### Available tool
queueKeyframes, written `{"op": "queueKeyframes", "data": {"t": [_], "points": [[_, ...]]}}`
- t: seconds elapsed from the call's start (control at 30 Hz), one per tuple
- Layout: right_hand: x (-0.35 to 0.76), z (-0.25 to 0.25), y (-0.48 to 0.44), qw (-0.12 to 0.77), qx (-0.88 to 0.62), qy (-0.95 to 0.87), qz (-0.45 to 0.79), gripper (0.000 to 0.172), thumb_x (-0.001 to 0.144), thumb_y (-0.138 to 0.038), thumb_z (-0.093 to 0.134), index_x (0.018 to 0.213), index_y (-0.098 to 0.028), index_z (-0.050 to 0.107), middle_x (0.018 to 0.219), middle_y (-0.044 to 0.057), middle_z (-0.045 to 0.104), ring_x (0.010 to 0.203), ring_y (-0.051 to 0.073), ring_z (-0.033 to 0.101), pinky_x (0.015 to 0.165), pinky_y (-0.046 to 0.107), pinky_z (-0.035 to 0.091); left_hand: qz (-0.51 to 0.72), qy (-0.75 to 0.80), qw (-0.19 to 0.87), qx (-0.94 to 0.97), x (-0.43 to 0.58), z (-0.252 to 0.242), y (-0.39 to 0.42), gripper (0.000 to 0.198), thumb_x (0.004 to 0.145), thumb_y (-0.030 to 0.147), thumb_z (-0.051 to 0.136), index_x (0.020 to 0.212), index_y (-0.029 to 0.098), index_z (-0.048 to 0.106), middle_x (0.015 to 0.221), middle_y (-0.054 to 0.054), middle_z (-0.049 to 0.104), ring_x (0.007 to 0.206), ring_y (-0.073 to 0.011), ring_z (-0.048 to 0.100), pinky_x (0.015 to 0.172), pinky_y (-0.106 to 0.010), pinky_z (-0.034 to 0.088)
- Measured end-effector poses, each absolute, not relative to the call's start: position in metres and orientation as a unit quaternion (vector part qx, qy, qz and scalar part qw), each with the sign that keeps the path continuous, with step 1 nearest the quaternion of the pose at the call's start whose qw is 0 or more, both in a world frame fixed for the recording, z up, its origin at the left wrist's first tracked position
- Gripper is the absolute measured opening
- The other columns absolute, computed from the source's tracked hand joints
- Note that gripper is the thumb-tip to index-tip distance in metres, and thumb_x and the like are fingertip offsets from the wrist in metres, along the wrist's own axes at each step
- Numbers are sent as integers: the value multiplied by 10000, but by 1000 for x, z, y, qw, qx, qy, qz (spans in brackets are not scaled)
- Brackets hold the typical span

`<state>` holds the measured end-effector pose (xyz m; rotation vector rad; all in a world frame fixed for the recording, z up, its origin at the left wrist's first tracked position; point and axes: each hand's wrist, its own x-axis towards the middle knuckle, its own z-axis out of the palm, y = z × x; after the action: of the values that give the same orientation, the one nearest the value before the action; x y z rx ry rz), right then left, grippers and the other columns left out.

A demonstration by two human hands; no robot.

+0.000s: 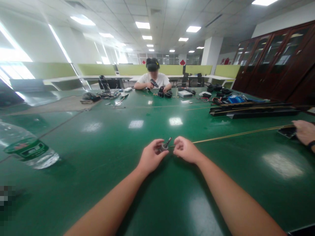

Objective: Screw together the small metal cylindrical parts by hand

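My left hand (154, 155) is curled around a small dark metal part (164, 147), round at the base with a short shaft (168, 141) sticking up to the right. Just beside it, my right hand (185, 149) has its fingers pinched together. Thin golden rods (221, 136) run from the right side of the table up to my right hand. A thin end in line with them shows between my two hands, by the metal part. What lies inside my right fingers is mostly hidden.
A clear water bottle (31, 147) lies tilted at the left. Another person's hand (305, 131) rests at the right by a black piece (287, 131). Black channels (256, 109) lie farther back. Across the green table (110, 131) a person (154, 78) holds a power drill (154, 83).
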<state>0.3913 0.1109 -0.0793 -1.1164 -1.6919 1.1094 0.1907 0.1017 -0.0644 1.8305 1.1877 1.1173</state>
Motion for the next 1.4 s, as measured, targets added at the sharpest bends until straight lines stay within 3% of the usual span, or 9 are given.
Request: {"op": "queueKeyframes", "data": {"t": [0.13, 0.33, 0.5, 0.63, 0.9, 1.4], "points": [[391, -80, 110, 403, -437, -684, 423, 393, 691, -168, 660, 1059, -195, 526, 718, -32, 624, 579, 116, 574, 561, 230, 456, 410, 453, 283, 739, 189, -60, 100, 311, 753, 307, 715, 1039, 193, 668, 1018, -62, 690, 897, -205, 644, 824, -339, 549], [391, -78, 109, 406, -439, -692, 404, 420, 681, -144, 673, 1091, -178, 589, 847, 16, 672, 684, 134, 614, 674, 267, 500, 389, 424, 270, 772, 190, -61, 98, 317, 818, 339, 655, 1116, 233, 670, 1030, -51, 675, 899, -195, 615, 827, -324, 522], [391, -77, 109, 411, -451, -693, 384, 381, 691, -163, 685, 1064, -166, 607, 869, 40, 686, 723, 158, 639, 703, 290, 515, 403, 438, 328, 734, 192, -63, 98, 418, 779, 290, 688, 1180, 202, 606, 1025, -50, 676, 902, -191, 643, 853, -326, 536], [391, -78, 109, 419, -450, -692, 378, 407, 683, -164, 695, 1081, -171, 609, 908, 44, 685, 763, 167, 651, 728, 297, 520, 400, 432, 317, 744, 192, -62, 98, 294, 788, 311, 675, 1055, 192, 651, 979, -46, 683, 869, -192, 639, 836, -329, 542], [390, -77, 108, 412, -432, -700, 391, 224, 697, -175, 680, 920, -167, 657, 904, 54, 712, 796, 188, 670, 769, 308, 530, 389, 447, 311, 743, 191, -63, 98, 299, 797, 322, 683, 1079, 223, 678, 1040, -42, 695, 897, -192, 642, 861, -324, 534], [389, -71, 106, 401, -431, -713, 381, 180, 726, -196, 676, 898, -150, 700, 877, 59, 726, 778, 189, 674, 761, 306, 524, 387, 445, 309, 747, 192, -61, 99, 298, 798, 309, 684, 1079, 212, 684, 1055, -53, 695, 924, -203, 641, 890, -332, 529]]}}
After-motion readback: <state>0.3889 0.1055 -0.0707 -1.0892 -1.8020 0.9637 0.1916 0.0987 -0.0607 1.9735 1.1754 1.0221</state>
